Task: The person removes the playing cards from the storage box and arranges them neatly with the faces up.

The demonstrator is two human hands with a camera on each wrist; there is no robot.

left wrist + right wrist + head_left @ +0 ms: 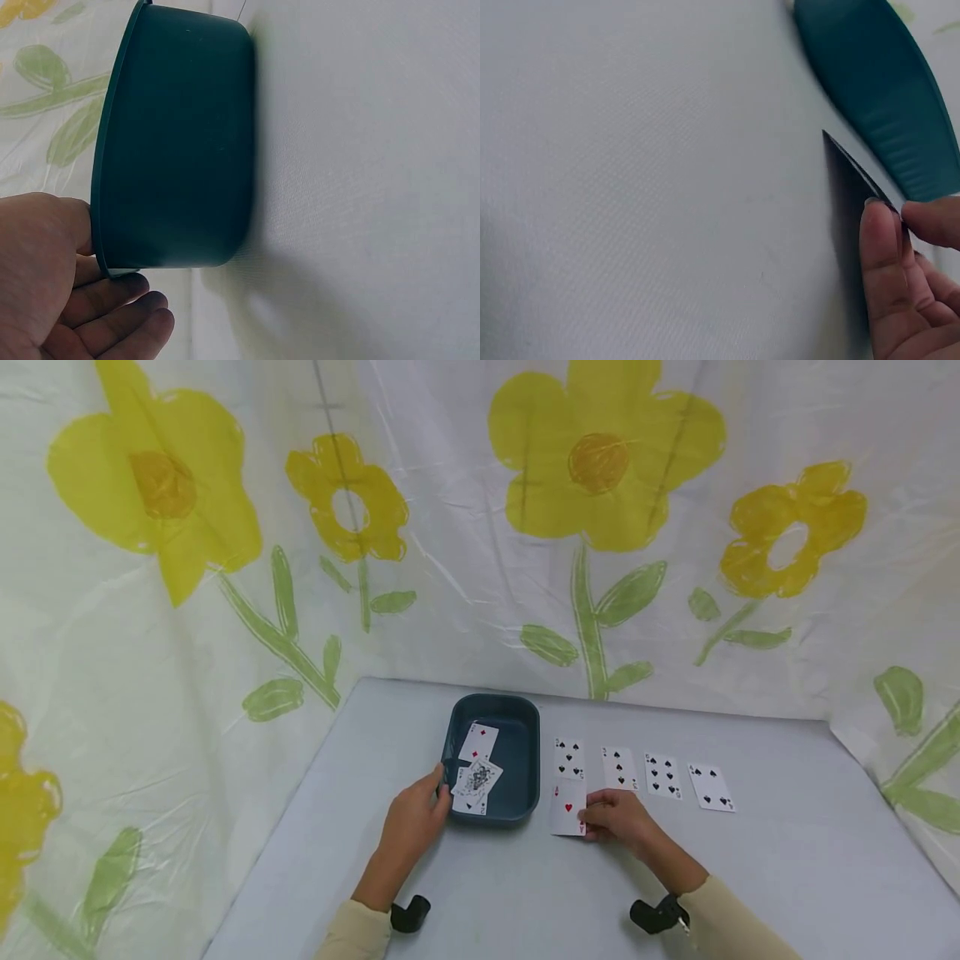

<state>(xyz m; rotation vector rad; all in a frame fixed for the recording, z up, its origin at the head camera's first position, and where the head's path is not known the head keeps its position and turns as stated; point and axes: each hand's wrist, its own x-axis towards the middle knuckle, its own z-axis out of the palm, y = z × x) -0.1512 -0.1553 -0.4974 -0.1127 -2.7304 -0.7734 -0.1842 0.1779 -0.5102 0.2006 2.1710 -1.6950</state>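
Note:
My left hand (417,812) grips the near left rim of a dark teal plastic tray (528,777), thumb at the rim and fingers beneath it in the left wrist view. Inside the tray lie a diamond card (478,742), a joker (477,779) and, partly hidden under it, another card (469,802). To the right of the tray, my right hand (617,817) pinches the right edge of an ace of hearts (567,818). That card overlaps the lower part of a spade card (568,753). In the right wrist view the pinched card (859,171) appears edge-on, tilted above the table.
Further right, a row of spade cards continues with one (617,766) partly behind my right hand, then another (663,776) and a last one (711,787). The pale table (495,893) ends at the back against a white sheet (450,610) with painted yellow flowers.

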